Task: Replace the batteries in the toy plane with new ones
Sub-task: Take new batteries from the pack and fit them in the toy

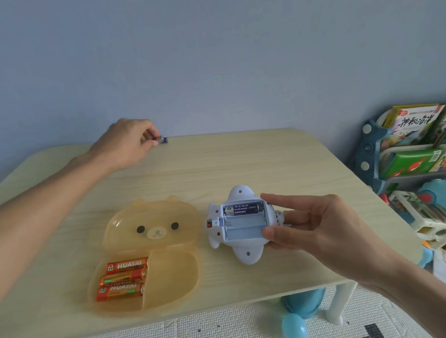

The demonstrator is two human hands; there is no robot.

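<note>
Between right-hand grip (317,226), toy plane (240,225) belly-up.

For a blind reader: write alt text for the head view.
The right hand holds an upturned toy plane with its battery bay open, one dark battery in the top slot and two slots empty. The left hand holds another battery at the table's far edge. Three orange batteries lie in an open bear-shaped box.

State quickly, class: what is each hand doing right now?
Left hand: closed, pinching a dark battery at the table's far edge.
Right hand: gripping the toy plane, steadying it.
</note>
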